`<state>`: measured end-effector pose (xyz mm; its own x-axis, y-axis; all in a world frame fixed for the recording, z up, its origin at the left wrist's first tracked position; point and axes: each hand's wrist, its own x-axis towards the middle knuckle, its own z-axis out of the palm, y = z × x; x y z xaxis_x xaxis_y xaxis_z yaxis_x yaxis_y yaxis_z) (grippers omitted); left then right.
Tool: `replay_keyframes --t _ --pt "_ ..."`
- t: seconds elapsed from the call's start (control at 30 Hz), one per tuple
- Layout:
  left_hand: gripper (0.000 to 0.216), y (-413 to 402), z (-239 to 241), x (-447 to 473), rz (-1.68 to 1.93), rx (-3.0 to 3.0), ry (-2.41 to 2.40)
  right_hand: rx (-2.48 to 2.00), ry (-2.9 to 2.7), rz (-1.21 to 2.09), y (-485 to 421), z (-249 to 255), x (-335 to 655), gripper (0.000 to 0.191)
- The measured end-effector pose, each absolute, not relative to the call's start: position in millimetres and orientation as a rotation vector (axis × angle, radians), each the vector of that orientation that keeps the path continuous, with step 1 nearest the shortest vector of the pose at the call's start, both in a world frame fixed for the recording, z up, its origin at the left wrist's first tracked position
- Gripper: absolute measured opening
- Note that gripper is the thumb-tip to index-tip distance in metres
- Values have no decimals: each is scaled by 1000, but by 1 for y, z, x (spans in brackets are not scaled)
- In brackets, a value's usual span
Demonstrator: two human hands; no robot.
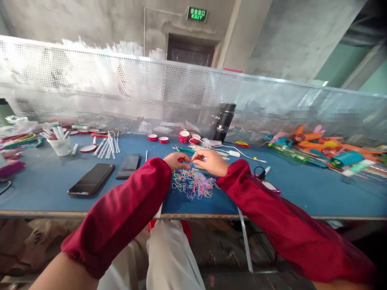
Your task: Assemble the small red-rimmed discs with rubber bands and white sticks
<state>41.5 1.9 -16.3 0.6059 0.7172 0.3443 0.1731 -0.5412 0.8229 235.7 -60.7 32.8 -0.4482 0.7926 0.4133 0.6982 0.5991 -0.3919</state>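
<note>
While many loose bands (196, 183) apparently remain, what's done unclear, the left hand (177, 161) and right hand (210, 161) pinch a small blurred thing (191, 163).

Tiny item (191, 163) between left hand (177, 162) and right hand (209, 162): too small to ID. Green container (4, 112) cut off at left edge. Black flask (224, 124): lettering unreadable. Flat dark thing (126, 170) partly pixelated.
</note>
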Motion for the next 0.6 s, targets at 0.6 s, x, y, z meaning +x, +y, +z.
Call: replay_keyframes --t 0.6 --pt "25 4 -16 41 973 2025 707 -1114 -2158 282 -61 28 223 9"
